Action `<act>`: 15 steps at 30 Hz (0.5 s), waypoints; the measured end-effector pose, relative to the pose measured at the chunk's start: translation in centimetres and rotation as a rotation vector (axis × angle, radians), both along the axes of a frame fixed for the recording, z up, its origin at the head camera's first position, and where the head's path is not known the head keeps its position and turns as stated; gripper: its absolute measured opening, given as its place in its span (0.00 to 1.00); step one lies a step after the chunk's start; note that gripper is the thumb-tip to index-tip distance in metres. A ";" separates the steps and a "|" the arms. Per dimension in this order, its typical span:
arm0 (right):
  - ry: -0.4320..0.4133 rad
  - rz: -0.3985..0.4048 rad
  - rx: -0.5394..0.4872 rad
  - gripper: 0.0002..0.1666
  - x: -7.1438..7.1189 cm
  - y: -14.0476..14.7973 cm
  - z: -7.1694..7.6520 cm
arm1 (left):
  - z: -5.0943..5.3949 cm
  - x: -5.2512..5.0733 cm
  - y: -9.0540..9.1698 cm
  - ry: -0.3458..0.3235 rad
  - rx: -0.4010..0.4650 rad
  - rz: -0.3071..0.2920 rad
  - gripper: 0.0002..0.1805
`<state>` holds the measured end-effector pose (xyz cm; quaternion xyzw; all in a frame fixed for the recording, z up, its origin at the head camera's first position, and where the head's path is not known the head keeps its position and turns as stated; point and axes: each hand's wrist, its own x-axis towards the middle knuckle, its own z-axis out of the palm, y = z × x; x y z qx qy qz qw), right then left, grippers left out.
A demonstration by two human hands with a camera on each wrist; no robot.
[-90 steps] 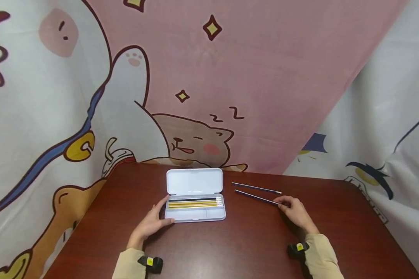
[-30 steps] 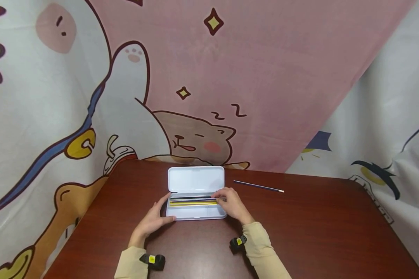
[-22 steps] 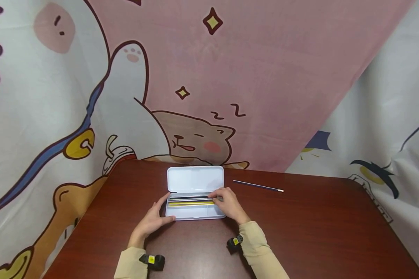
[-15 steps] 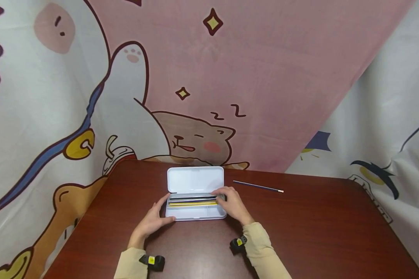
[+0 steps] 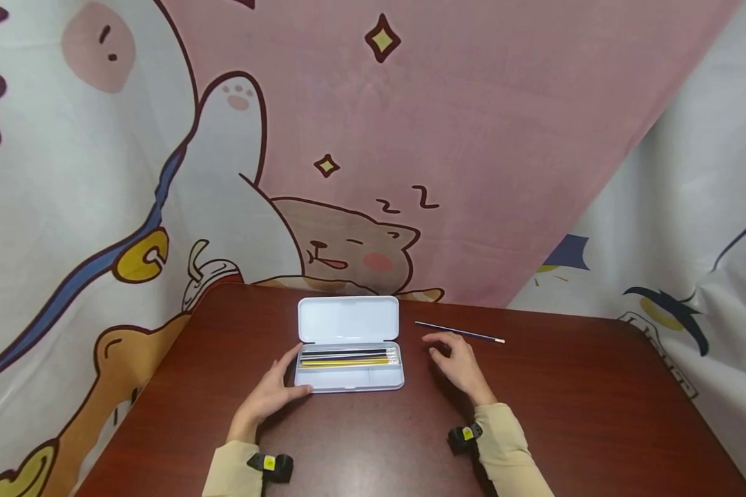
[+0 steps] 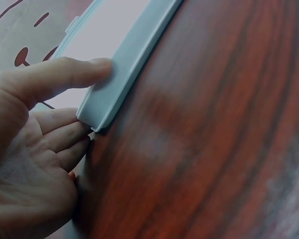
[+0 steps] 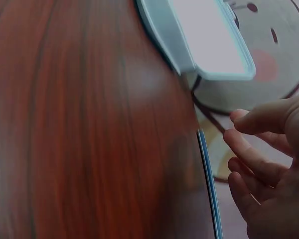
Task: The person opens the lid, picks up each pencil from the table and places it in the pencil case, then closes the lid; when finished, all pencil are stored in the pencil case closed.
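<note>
A white pencil case (image 5: 332, 379) stands on the table with its lid (image 5: 348, 319) raised. Several black, dark blue and yellow pencils (image 5: 345, 362) lie side by side in its back compartment. My left hand (image 5: 269, 399) holds the case by its left end, the thumb on the front edge and the fingers along the side, as the left wrist view also shows. To the right of the case hovers my right hand (image 5: 463, 367), fingers loose and nothing in them. Just beyond it lies a single dark blue pencil (image 5: 460, 332) with a white eraser end.
The dark red-brown table (image 5: 360, 442) reaches back to a cartoon-printed cloth (image 5: 472, 138) hung behind and at both sides. Small front compartments in the case lie before the pencils. Each wrist wears a black camera strap.
My right hand has laid a dark blue pencil, picked up from the table, among those in the case. It has let go and moved right, towards the other pencil. My left hand stays put.
</note>
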<state>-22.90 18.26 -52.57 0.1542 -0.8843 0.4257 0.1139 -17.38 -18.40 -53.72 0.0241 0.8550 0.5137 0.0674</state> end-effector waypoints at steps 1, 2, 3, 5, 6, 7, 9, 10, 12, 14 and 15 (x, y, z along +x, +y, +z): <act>-0.005 -0.005 -0.002 0.16 0.1 0.5 0.0 | 0.0 0.0 0.0 -0.001 -0.003 -0.001 0.49; -0.016 -0.011 -0.005 0.16 0.1 1.0 0.0 | 0.0 0.0 0.0 -0.001 -0.004 -0.002 0.49; -0.023 -0.018 -0.005 0.17 0.2 1.6 0.0 | 0.0 0.0 0.0 -0.001 -0.005 -0.003 0.49; -0.041 -0.030 -0.004 0.18 0.3 2.5 -0.1 | 0.0 0.0 -0.1 -0.004 -0.001 -0.003 0.49; -0.047 -0.035 -0.004 0.18 0.3 3.0 -0.1 | 0.0 0.0 -0.1 -0.007 -0.001 -0.002 0.49; -0.050 -0.039 -0.001 0.18 0.4 3.5 -0.2 | 0.0 0.0 -0.1 -0.008 -0.001 -0.001 0.49; -0.053 -0.043 0.013 0.19 0.4 4.4 -0.3 | 0.0 0.0 -0.1 -0.003 0.000 0.001 0.49; -0.050 -0.040 0.025 0.19 0.4 4.8 -0.3 | 0.0 0.0 -0.1 -0.003 0.000 0.000 0.49; -0.042 -0.031 0.059 0.19 0.5 5.7 -0.4 | 0.0 0.0 -0.1 0.001 -0.001 -0.002 0.49; -0.039 -0.020 0.091 0.20 0.5 6.6 -0.5 | 0.0 0.0 0.0 0.002 0.000 -0.002 0.49; -0.037 -0.015 0.105 0.20 0.5 7.0 -0.5 | 0.0 0.0 0.0 0.002 0.001 -0.002 0.49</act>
